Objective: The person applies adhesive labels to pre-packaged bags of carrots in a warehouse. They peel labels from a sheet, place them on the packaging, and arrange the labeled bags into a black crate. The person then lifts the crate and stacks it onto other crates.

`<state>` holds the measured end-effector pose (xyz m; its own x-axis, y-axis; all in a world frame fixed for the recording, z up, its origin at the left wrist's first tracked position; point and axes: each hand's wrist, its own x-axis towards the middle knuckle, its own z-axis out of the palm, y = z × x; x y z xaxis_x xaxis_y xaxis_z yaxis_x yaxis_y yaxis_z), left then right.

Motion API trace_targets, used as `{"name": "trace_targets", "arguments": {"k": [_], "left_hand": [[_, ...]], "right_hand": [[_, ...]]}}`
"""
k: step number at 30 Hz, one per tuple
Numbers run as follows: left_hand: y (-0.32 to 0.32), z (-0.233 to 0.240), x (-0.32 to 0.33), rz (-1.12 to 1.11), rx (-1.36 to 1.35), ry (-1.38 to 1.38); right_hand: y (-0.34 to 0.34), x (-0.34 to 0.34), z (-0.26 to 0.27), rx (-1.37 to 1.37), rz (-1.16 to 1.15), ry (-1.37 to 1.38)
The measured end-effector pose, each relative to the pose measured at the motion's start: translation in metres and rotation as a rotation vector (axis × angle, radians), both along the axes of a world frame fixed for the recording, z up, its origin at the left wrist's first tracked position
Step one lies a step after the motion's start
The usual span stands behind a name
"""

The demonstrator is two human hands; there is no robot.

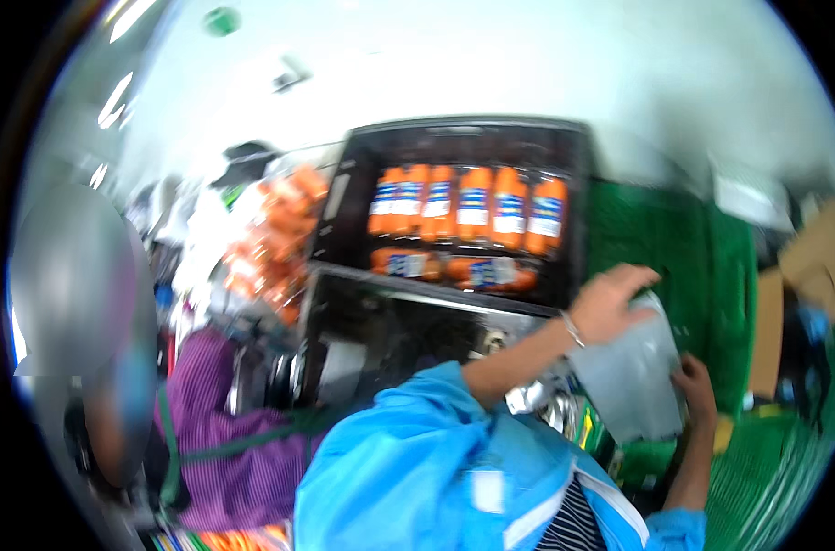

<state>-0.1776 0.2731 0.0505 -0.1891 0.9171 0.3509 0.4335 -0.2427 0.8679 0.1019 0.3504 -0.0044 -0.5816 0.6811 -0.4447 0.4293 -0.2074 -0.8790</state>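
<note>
A pale grey bag or sheet (631,379) is in front of me, tilted over the green surface on the right. My left hand (610,306), with a bracelet at the wrist, lies at its upper edge, thumb and fingers spread; blur hides how firmly it grips. At the right edge of the sheet, the fingers of my right hand (696,386) are bent around the border. Beyond my left forearm stands a black plastic crate (575,200). In it lie several clear-wrapped packs of carrots (474,206) with blue-and-white labels, most in a row and others crosswise below.
A second black crate (403,324) adjoins the first on the near side. Bagged carrots (273,241) are heaped left of the crates. A person in a purple ribbed top (245,448) is close on my left. Green crates (665,227) and cardboard (768,330) stand to the right.
</note>
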Motion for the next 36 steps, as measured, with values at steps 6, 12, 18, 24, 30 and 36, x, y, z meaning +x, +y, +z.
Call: {"name": "trace_targets", "arguments": {"k": [6,12,18,24,30,36], "left_hand": [[-0.076,-0.011,-0.099,0.494,0.091,-0.047],[-0.284,-0.024,-0.299,1.42,0.465,-0.553],[-0.431,-0.088,-0.412,1.663,0.677,-0.886],[-0.452,-0.135,-0.455,1.61,0.611,-1.001],[-0.442,-0.137,-0.487,1.902,-0.068,-0.376],[-0.419,-0.101,-0.469,1.918,-0.017,-0.248]], "right_hand": [[0.067,0.12,-0.211,-0.031,-0.068,-0.207],[0.13,-0.003,-0.149,0.717,-0.145,-0.263],[-0.015,-0.383,0.079,0.412,0.547,0.433],[-0.233,-0.697,0.098,-0.111,1.009,0.159],[-0.354,-0.827,0.029,0.364,1.089,0.145],[-0.334,-0.822,0.037,-0.299,1.298,0.012]]}}
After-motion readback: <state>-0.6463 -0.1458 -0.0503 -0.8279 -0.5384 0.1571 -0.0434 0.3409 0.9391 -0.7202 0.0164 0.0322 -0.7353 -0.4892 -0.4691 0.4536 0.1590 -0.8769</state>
